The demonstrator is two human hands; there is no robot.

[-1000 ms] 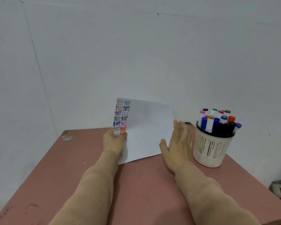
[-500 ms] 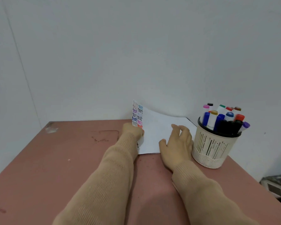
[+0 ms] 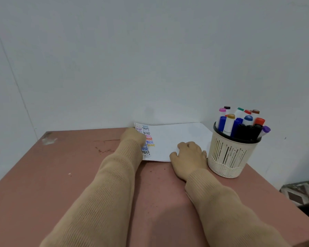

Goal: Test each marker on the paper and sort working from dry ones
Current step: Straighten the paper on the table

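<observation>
while both your arms reach forward over the table [image 3: 61,175], your left hand [image 3: 133,135] lies back-up on the left edge of the paper [image 3: 175,138]. it is blurred, so you cannot tell whether its fingers pinch the sheet or only lie on it. your right hand [image 3: 189,155] rests palm down on the paper's near right corner, knuckles raised, fingers loosely bent with their tips on the sheet, thumb out to the left. it holds nothing.

you have two hands in tan knit sleeves [image 3: 114,184], one sheet and one basket [image 3: 228,157]. the markers [image 3: 229,124] stand packed in the basket, caps up, at least a dozen; crowding hides the exact count. their caps are pink, green, red, brown, ochre, orange, purple, several blue and a few black.

the paper is white and lies at the table's far edge by the wall [image 3: 150,59], just left of the basket. down its left side the word "test" repeats in two columns, each in a different colour, with black, blue, red, pink and yellow among them. the basket is cream, round and slotted, just beside your right hand.
</observation>
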